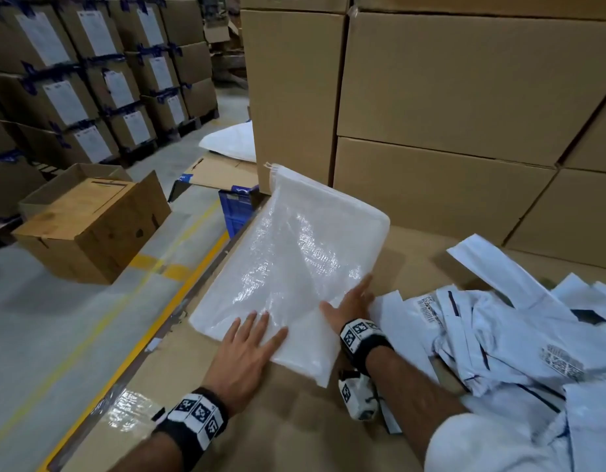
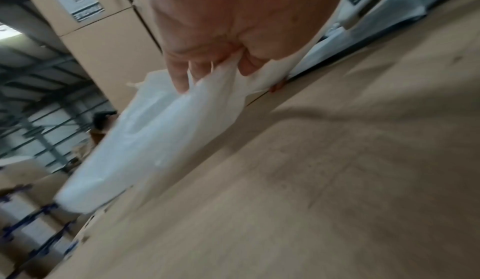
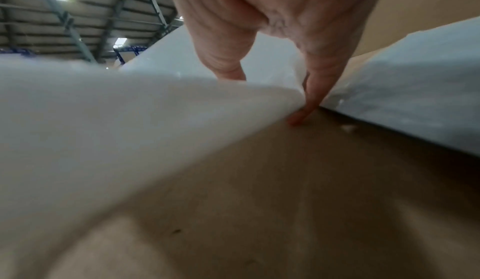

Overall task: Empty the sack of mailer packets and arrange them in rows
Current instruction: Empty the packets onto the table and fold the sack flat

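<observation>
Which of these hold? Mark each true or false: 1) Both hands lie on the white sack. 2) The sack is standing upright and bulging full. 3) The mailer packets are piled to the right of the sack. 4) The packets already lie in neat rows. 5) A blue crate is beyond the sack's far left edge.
1) True: the left hand and right hand rest with straight fingers on the white sack.
2) False: it lies flat on the cardboard surface.
3) True: the mailer packets are heaped to its right.
4) False: they lie in a jumbled, overlapping pile.
5) True: the blue crate sits there, below the surface's edge.
</observation>
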